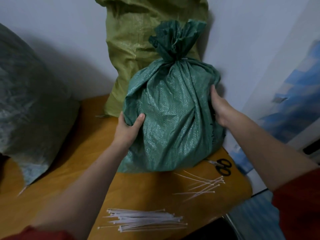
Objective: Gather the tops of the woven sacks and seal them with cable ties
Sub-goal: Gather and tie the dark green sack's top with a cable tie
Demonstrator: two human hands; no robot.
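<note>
The dark green sack [173, 118] stands upright toward the back right of the table [97, 135], its top gathered into a neck and cinched by a pale cable tie [181, 59]. The woven cloth looks slick and loose over the load, so a lift from the flanks could let the fabric slide through the grip and drop the sack. Its foot lies just beside the loose cable ties [204, 184] and the scissors [224, 167], near the table's right edge; dragging it forward or to the right could sweep them off. Pushing it back could knock the olive sack [135, 40] leaning behind it, whose top is not yet tied. How tightly the tie bites is too small to judge.

The left hand [128, 127] clasps the sack's lower left flank, thumb pressed on the front and fingers curled round behind a fold. The right hand [220, 108] holds the right side higher up, thumb laid along the cloth; its fingers are hidden behind the sack, probably wrapped round it. A bundle of cable ties [147, 220] lies at the near edge, untouched
</note>
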